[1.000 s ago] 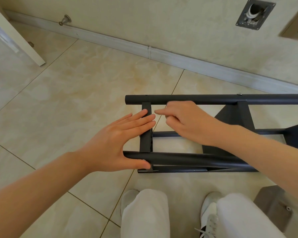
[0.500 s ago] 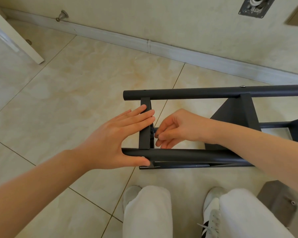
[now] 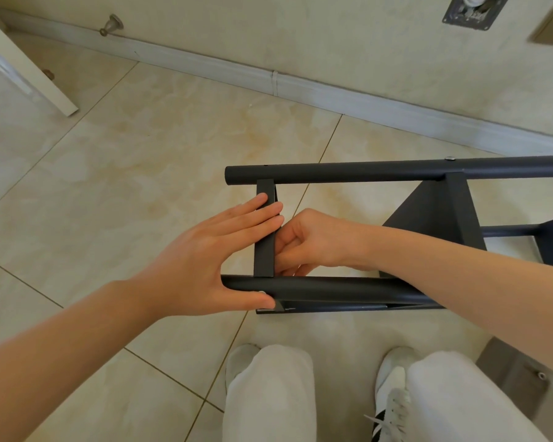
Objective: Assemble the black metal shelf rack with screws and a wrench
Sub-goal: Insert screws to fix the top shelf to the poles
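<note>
Left hand (image 3: 198,263), fingers flat, presses the matte flat crossbar (image 3: 264,256) between round tubes (image 3: 364,171); right hand (image 3: 313,240) curls behind, grip unclear.

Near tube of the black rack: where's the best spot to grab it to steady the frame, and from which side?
Grip the near tube on its bare stretch right of the crosspiece, coming from above on your side. It is round and level with open space behind it, so fingers can probably wrap it. The left hand braces its end; the right hand works behind the crosspiece.
</note>
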Available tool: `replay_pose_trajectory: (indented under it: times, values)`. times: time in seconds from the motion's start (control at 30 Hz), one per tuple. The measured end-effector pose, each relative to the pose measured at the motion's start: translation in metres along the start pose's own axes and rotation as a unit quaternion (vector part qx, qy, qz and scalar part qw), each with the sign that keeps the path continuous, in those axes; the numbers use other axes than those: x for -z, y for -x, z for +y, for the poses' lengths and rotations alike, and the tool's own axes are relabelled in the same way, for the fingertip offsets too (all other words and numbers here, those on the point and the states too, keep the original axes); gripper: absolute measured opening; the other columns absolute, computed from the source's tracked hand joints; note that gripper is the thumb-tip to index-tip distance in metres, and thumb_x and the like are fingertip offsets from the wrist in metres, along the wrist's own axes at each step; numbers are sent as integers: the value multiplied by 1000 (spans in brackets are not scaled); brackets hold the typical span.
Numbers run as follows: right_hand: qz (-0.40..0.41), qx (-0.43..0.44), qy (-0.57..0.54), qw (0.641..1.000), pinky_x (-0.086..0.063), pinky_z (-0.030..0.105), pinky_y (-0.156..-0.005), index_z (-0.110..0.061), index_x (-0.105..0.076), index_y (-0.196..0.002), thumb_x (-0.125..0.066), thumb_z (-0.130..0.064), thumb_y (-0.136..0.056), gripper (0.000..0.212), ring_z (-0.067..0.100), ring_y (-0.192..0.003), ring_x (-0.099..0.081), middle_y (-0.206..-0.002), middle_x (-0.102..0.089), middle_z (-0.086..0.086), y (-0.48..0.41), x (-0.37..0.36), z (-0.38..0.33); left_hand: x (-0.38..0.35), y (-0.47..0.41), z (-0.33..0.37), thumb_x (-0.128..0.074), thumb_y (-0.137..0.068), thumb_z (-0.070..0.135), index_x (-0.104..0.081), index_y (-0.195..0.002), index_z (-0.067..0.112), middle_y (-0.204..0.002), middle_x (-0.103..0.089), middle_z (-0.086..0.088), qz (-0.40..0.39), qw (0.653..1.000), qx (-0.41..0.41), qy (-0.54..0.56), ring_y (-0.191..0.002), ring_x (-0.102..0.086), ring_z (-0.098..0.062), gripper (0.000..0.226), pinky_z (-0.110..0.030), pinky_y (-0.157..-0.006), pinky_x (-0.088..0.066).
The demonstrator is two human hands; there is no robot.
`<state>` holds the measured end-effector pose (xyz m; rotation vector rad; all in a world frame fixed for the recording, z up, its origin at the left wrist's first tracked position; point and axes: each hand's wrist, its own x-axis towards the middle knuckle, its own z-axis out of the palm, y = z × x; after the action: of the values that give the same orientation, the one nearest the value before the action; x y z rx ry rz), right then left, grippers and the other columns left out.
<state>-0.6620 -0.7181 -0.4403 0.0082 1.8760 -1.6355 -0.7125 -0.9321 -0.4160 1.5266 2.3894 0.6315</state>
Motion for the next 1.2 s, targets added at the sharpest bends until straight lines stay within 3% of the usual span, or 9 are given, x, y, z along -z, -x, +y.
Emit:
replay_pose_trajectory:
  times: [0.4, 0.57, 0.8, 1.0, 1.2]
  values:
    - [-36, -20, -33, 999, -56, 20, -73, -6, -77, -99, -67, -15, -91, 15, 16, -90, -73, -96, -76, 7, -1, 5, 6, -2, 1, -1, -69, -77, 66, -37, -153, 16, -162, -29, 9, 2, 1000, -9, -3, -153, -16, -10, 96, -34, -122, -22]
    - [-67, -71, -39, 994, -58, 35, -91, -7, -75, -101, -67, -18, -91, 16, 23, -100, -71, -104, -75, 11, -7, 5, 8, -2, 3, -1, -70, -77, 65, -38, -152, 14, -162, -29, 8, -1, 1000, -9, -3, -153, -16, -11, 96, -33, -122, -21]
    - [-139, -137, -82, 977, -58, 31, -86, -8, -72, -107, -65, -18, -94, 18, 15, -95, -69, -104, -73, 5, -15, 5, 7, -4, 8, 1, -71, -76, 63, -40, -151, 12, -162, -31, 5, 1, 1000, -3, 4, -153, -18, -14, 96, -35, -122, -23]
    - [-134, -137, -99, 977, -53, 38, -98, -6, -72, -107, -65, -13, -94, 17, 21, -103, -63, -113, -70, 11, -16, 6, 10, -7, 10, 2, -72, -76, 62, -41, -150, 10, -161, -32, 3, 8, 1000, -6, 15, -153, -19, -16, 96, -37, -122, -23]
    - [-136, -146, -89, 976, -55, 36, -93, -9, -74, -102, -65, -18, -94, 15, 18, -97, -66, -104, -72, 7, -17, 3, 13, -9, 12, 4, -71, -77, 63, -41, -150, 10, -161, -33, 2, 12, 1000, -7, 10, -153, -19, -17, 95, -33, -123, -22]
